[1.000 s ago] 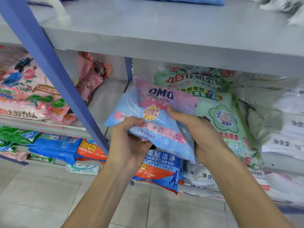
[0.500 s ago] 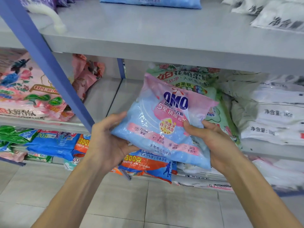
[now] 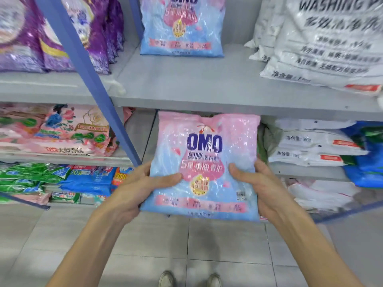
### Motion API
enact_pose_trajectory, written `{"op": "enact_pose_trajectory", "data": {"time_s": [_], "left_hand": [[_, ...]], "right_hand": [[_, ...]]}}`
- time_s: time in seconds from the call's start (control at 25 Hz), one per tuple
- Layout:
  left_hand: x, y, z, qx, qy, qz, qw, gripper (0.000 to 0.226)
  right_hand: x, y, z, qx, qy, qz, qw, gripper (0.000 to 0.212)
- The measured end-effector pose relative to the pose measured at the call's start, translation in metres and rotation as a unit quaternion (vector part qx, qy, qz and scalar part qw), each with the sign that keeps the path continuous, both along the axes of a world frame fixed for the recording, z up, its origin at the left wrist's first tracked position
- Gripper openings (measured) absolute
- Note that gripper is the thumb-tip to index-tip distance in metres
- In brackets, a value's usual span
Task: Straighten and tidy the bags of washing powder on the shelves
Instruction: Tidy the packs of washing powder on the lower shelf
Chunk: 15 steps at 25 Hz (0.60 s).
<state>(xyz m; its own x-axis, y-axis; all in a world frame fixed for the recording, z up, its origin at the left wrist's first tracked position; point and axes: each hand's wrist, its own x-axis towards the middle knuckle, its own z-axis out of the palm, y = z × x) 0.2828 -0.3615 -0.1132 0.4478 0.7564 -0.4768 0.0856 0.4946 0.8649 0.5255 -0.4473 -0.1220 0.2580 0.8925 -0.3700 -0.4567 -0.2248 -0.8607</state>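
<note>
Clamped by the side edges in left hand (image 3: 135, 190) and right hand (image 3: 264, 188), thumbs pressed on front, fingers wrapped behind: pink-blue OMO bag (image 3: 205, 160), upright, label facing out, before the middle shelf (image 3: 143, 131). Above, on upper shelf (image 3: 196, 83), second OMO bag (image 3: 182, 27); purple bags (image 3: 41, 38) left, white bags (image 3: 331, 48) right.

held bag (image 3: 204, 162) below shelf (image 3: 207, 88), between hands
</note>
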Motion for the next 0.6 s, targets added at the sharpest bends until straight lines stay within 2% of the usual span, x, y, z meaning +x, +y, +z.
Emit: {"op": "enact_pose_trajectory", "data": {"time_s": [0.08,0.12,0.24,0.44,0.52,0.6], "left_hand": [[-0.012,-0.015,0.015,0.017,-0.008,0.001,1.0,0.046],[-0.017,-0.02,0.024,0.023,-0.019,0.009,1.0,0.046],[-0.027,-0.016,0.055,0.063,-0.05,0.018,0.997,0.045],[-0.027,0.038,0.115,0.185,-0.049,0.033,0.981,0.026],[-0.022,0.064,0.13,0.21,-0.049,0.026,0.976,0.028],[-0.013,0.097,0.137,0.233,-0.046,0.038,0.971,0.041]], "right_hand": [[-0.005,-0.01,0.018,-0.001,-0.01,0.005,1.0,0.041],[-0.007,-0.011,0.031,0.008,-0.019,0.011,1.0,0.043],[-0.016,-0.005,0.073,0.06,-0.06,0.006,0.996,0.037],[-0.026,0.043,0.123,0.111,-0.113,-0.046,0.986,0.041],[-0.023,0.069,0.134,0.128,-0.116,-0.056,0.983,0.033],[-0.016,0.099,0.143,0.14,-0.122,-0.062,0.981,0.025]]}}
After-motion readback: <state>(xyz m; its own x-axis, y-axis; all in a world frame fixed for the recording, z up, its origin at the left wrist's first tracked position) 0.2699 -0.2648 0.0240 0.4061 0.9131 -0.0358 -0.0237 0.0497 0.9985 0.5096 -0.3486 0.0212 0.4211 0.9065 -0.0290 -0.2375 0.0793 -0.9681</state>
